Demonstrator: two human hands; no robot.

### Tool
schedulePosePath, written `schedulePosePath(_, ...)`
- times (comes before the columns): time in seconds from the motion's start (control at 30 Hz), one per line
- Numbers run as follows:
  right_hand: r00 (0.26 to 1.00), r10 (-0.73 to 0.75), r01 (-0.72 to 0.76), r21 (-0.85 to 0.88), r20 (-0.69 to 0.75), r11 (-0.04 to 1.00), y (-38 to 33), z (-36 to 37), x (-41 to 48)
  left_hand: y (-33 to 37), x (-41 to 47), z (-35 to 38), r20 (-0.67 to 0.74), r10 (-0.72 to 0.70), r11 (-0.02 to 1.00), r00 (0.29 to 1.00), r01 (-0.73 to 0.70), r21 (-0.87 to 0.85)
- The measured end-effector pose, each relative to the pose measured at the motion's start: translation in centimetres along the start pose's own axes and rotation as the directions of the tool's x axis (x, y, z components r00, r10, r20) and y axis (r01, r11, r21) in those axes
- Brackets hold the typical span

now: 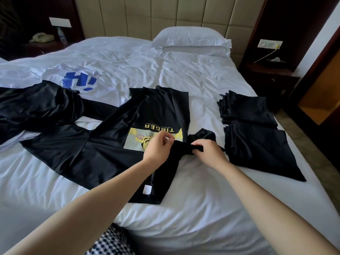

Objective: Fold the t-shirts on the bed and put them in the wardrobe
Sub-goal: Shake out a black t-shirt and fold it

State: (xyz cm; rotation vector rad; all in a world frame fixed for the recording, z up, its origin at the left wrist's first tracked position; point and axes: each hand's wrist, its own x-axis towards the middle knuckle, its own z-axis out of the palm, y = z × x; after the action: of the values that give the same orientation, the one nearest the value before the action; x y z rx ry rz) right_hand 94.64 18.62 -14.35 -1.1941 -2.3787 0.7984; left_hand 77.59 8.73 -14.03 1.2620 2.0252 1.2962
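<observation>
A black t-shirt with a yellow Tigger print [128,144] lies spread across the white bed [184,80]. My left hand [158,148] pinches its fabric beside the print. My right hand [207,151] grips the same shirt's bunched sleeve just to the right. Two folded black t-shirts lie at the right: one farther away [246,109] and one nearer [257,150]. A crumpled black t-shirt [36,105] lies at the left, with a white t-shirt with blue lettering [77,78] behind it.
A white pillow [191,38] rests against the padded headboard. Dark nightstands stand on both sides: the left one [42,46] holds a telephone and a water bottle, the right one [272,74] a tissue box. The bed's right edge drops to a carpeted floor [312,144].
</observation>
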Motion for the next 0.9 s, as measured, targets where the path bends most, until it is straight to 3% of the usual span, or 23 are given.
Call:
schedulePosePath(0.1, 0.996, 0.08, -0.084, -0.14, -0.032, 0.987, 0.4, 0.4, 0.3, -1.3, 0.1, -1.5, 0.056, 0.027, 0.995, 0.998, -0.032, 0.091)
schedulePosePath(0.2, 0.986, 0.131, -0.148, -0.188, -0.102, 0.971, 0.9, 0.7, 0.3, -2.1, -0.5, -3.0, 0.242, 0.067, 0.953, 0.968, -0.134, 0.273)
schedulePosePath(0.3, 0.969, 0.197, -0.226, -0.211, -0.149, 0.951, 1.2, 0.8, 0.7, -2.6, -0.9, -3.5, 0.262, 0.058, 0.915, 0.963, -0.157, 0.372)
schedulePosePath(0.43, 0.931, 0.272, -0.268, 0.049, -0.244, 0.962, -0.8, 0.1, 2.5, -2.8, -1.0, -3.6, 0.203, 0.021, 0.939, 0.979, -0.089, 0.332)
schedulePosePath(0.53, 0.945, 0.14, -0.1, 0.145, -0.295, 0.984, -5.2, -0.5, 4.6, -2.9, -0.9, -4.3, 0.183, -0.031, 0.974, 0.983, -0.011, 0.226)
schedulePosePath(0.63, 0.944, -0.107, 0.131, 0.055, -0.312, 0.99, -10.7, -0.1, 7.1, -3.1, -1.1, -5.9, 0.123, -0.08, 0.995, 0.989, 0.072, 0.068)
schedulePosePath(0.77, 0.902, -0.402, 0.39, -0.102, -0.158, 0.915, -17.8, 2.8, 11.0, -4.1, -2.0, -9.2, 0.09, -0.113, 0.98, 0.99, 0.126, -0.153)
schedulePosePath(0.9, 0.817, -0.576, 0.565, -0.225, 0.016, 0.794, -25.0, 8.7, 13.5, -6.7, -2.9, -14.2, 0.031, -0.18, 0.951, 0.983, 0.182, -0.251)
